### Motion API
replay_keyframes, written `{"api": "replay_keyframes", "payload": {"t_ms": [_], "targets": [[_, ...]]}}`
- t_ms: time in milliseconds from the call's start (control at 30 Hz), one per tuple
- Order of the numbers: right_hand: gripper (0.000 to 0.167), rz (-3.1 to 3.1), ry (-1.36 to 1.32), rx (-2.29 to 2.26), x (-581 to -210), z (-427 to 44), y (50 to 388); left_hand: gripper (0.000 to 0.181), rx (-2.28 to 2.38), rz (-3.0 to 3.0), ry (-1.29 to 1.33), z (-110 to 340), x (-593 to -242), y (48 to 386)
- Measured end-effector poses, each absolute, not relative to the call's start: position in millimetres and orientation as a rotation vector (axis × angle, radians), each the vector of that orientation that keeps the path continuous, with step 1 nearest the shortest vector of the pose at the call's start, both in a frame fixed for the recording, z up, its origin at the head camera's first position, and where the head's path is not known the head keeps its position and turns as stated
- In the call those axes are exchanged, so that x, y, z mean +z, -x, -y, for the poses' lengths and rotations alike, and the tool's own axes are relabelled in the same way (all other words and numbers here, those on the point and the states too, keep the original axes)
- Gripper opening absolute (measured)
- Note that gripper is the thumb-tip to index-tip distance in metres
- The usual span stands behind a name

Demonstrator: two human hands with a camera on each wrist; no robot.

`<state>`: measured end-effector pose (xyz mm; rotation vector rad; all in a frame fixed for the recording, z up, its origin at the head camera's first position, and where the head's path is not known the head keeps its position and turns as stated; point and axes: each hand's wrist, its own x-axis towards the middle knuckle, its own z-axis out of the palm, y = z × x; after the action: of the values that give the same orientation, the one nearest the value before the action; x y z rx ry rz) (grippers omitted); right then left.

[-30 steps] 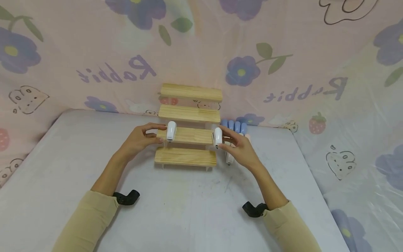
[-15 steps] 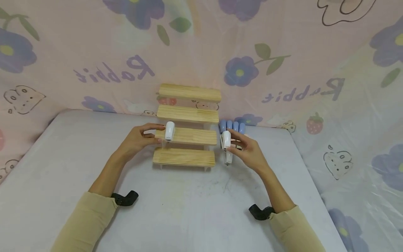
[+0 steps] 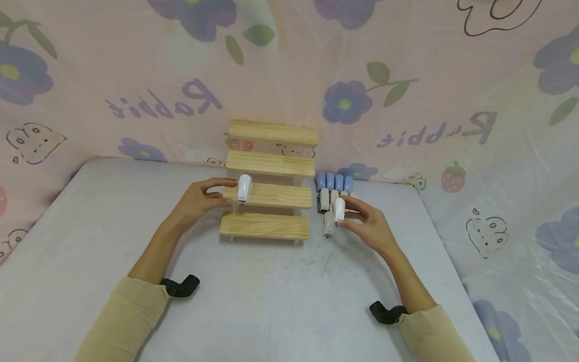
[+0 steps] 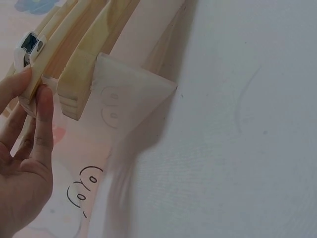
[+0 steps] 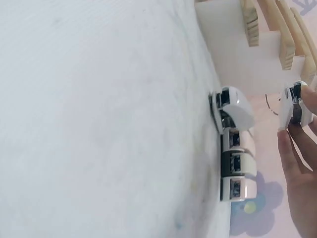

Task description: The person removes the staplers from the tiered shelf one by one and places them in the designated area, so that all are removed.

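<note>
My left hand (image 3: 199,201) pinches the left end of a wooden board on a tiered display stand (image 3: 267,226). A white stapler (image 3: 245,189) sits on that board, close beside my index fingertip. In the left wrist view, thumb and finger press on the board (image 4: 79,79) edges near the stapler (image 4: 28,45). My right hand (image 3: 368,225) holds another white stapler (image 3: 339,211) between thumb and fingers, above the stapler group right of the stand. In the right wrist view the held stapler (image 5: 293,106) is clear of the tabletop; a pale stapler (image 5: 237,109) stands below it.
Several blue staplers (image 3: 334,182) stand in a row at the back right. Pale staplers (image 3: 323,200) stand in front of them, partly hidden by my right hand. A patterned curtain (image 3: 271,75) hangs behind the white tabletop (image 3: 271,301).
My right hand has moved right and slightly nearer, carrying the white stapler from the stand's right side to over the other staplers. My left hand has stayed at the board's end.
</note>
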<state>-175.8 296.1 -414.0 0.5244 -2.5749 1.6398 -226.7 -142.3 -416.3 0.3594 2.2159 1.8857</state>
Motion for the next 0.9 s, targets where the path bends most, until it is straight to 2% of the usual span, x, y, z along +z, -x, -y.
{"api": "replay_keyframes", "payload": {"t_ms": [900], "targets": [[0.062, 2.750, -0.421, 1.600, -439.7, -318.6, 178.7, 0.050, 1.980, -2.113, -0.395, 142.1, -418.7, 226.1]]}}
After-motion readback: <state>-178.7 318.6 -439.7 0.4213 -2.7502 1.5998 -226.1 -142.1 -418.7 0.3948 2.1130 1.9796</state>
